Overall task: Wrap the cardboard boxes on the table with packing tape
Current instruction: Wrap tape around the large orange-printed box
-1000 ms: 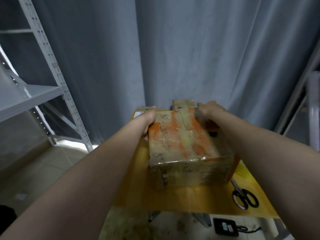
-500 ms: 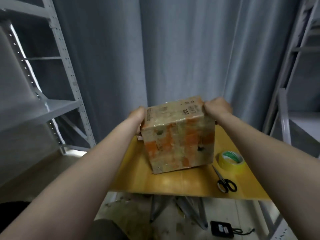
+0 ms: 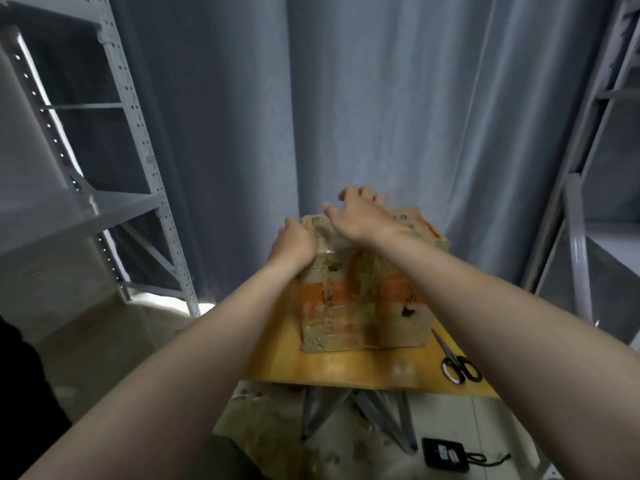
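Cardboard box: it sat upright on the table, towards the back and middle of the top, with its near face turned to you. Glossy tape covered it, and orange patches showed through on the front.
Table: a small yellow-brown top on grey crossed legs, standing right in front of the curtain.
Left hand: you had it clamped on the box's upper left corner, the back of the hand towards you. Your fingers curled over the top edge, mostly hidden beyond the knuckles.
Right hand: it hung over the far left part of the box's top, just beside your left hand. The fingers were spread and loosely bent, holding nothing. The hand was blurred, so whether your palm touched the top could not be told.
Scissors: they lay flat on the table to the right of the box, near the front right edge. The black handle loops faced you and the blades pointed at the box's lower right corner.
Curtain: grey, hanging in long folds behind the table.
Shelving: pale metal racks stood on both sides of the table.
Black device: it lay on the floor below the table's right side, with a cable trailing to the right.
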